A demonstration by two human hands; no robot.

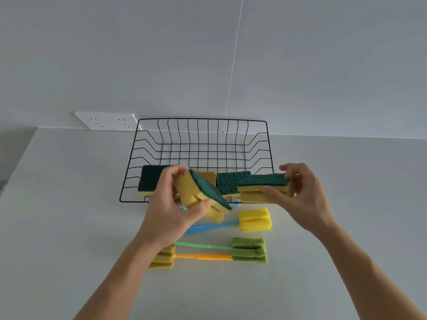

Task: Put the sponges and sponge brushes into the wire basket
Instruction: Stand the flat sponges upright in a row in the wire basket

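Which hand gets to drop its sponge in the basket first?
Probably the right hand. Its sponge is held level at the wire basket's near right corner. The left hand holds its sponge tilted, partly hanging in front of the basket's near rim.

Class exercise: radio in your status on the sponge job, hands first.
Left hand gripping one sponge, right hand gripping another, both over wire basket front rim. Three sponge brushes on table. Nothing blocking.
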